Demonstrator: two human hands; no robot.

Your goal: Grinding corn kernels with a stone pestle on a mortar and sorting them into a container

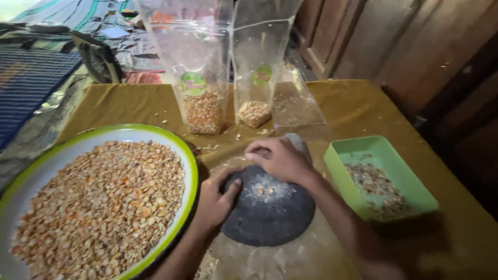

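I see my left hand steadying one dark stone, fingers spread; right hand fingers curled on a pestle; two bags stand behind.

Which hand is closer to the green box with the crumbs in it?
The right hand. It grips a stone just left of the green box, with a small gap between. The left hand rests on the far left edge of the round dark grinding stone, farther away.

Left hand steadying the dark round grinding stone, right hand curled over its far edge; big green-rimmed tray of kernels alongside, green tub on the bench.
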